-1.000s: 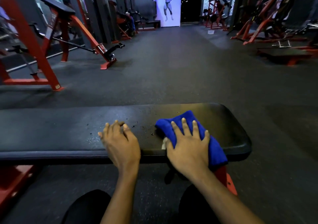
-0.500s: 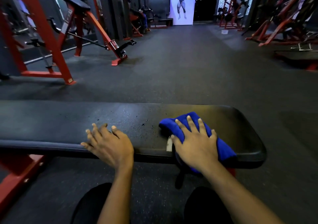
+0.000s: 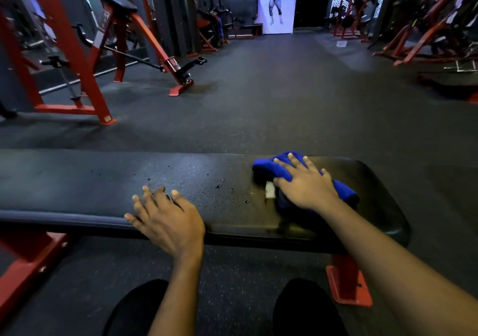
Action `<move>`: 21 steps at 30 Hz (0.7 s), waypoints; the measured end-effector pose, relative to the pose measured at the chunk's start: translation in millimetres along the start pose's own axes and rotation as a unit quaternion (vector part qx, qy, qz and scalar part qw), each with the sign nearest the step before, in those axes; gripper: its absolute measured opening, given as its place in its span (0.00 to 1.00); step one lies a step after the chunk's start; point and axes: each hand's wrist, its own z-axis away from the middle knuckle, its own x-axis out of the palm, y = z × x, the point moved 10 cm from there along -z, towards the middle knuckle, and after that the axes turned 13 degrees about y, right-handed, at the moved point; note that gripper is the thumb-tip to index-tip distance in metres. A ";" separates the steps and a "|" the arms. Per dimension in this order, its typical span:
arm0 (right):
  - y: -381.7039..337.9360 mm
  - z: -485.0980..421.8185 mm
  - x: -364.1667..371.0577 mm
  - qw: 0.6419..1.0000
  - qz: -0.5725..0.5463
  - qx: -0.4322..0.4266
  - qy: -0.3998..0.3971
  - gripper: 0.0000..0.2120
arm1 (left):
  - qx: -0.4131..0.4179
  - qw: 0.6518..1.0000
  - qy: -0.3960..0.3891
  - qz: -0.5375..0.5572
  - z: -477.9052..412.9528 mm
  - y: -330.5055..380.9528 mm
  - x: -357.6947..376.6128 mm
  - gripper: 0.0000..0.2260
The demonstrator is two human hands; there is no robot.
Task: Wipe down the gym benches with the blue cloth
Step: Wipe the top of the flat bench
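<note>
Flat bench point(image 3: 77, 180), black pad: one.
Blue cloth point(image 3: 269, 169): bunched on the pad's right end. A second ago it hung over the near edge; it now sits toward the far edge.
Right hand point(image 3: 305, 185): fingers spread flat, pressing the cloth.
Left hand point(image 3: 168, 219): flat, holding nothing, braced on the near edge.
Specks point(image 3: 217, 187), perhaps droplets: mid-pad, unwiped.

The left hand point(image 3: 168, 222) and the right hand point(image 3: 305, 188) are both bare, with short, pale-tipped nails. Behind each hand a bare forearm point(image 3: 388, 263) runs back to the lower edge of the view, uncovered along its whole visible length. Below the 2 wrists, nearer the person, sit 2 rounded black trouser legs point(image 3: 134, 307) of plain, unmarked dark cloth.
</note>
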 end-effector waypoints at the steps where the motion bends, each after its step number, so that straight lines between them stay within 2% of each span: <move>1: 4.0 -16.6 2.0 1.000 0.003 0.028 -0.004 0.28 | 0.001 1.000 0.000 -0.004 -0.1 0.2 0.2 0.17; 4: -19.8 -57.6 14.6 0.999 0.009 0.032 -0.037 0.29 | 0.001 1.000 0.002 -0.008 0.8 1.0 -1.2 0.18; 8: -73.0 -46.9 21.5 0.994 0.006 -0.104 -0.041 0.28 | -0.010 1.000 0.010 0.005 1.0 -1.0 -2.2 0.18; 11: -58.9 -13.3 14.0 0.985 -0.024 -0.167 -0.025 0.27 | -0.007 1.000 0.009 0.010 0.9 -2.7 0.1 0.19; 14: -23.3 -28.1 12.2 0.993 -0.020 -0.114 -0.026 0.28 | -0.009 1.000 0.011 0.008 0.8 -4.2 2.2 0.19; 17: -29.5 -64.3 21.0 0.999 0.009 -0.037 -0.039 0.29 | -0.007 1.000 0.015 0.008 0.5 -2.7 -0.5 0.19; 19: -56.9 -70.2 27.9 0.997 0.015 -0.054 -0.044 0.29 | -0.007 1.000 0.016 0.005 0.8 -1.7 -1.0 0.19; 21: -82.4 -51.2 30.0 0.993 0.005 -0.111 -0.042 0.28 | -0.009 1.000 0.017 0.006 1.4 -1.9 -0.8 0.19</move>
